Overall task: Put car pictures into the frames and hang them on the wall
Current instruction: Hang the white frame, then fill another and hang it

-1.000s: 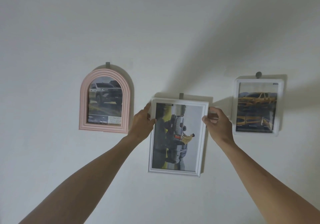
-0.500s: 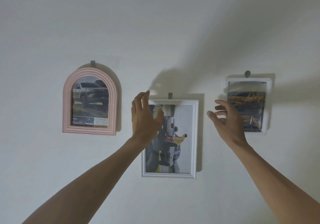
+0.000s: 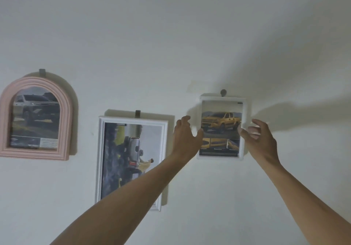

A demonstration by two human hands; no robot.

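Note:
Three framed car pictures hang on the white wall. On the left is a pink arched frame (image 3: 36, 119) with a grey car. In the middle hangs a large white frame (image 3: 131, 161) whose car picture lies sideways; my left forearm crosses its lower right part. On the right is a small white frame (image 3: 221, 127) with a yellow pickup, hung on a round hook (image 3: 223, 92). My left hand (image 3: 185, 138) is open at this frame's left edge and my right hand (image 3: 261, 140) is open at its right edge. Whether the fingers touch the frame is unclear.
Grey hooks hold the pink frame (image 3: 42, 73) and the middle frame (image 3: 137, 113). Bare wall (image 3: 171, 36) spreads above and around the frames. Shadows of my arms fall to the right of the small frame.
Both hands let go of the middle white frame and moved right to either side of the small frame with the yellow pickup. The view shifted right.

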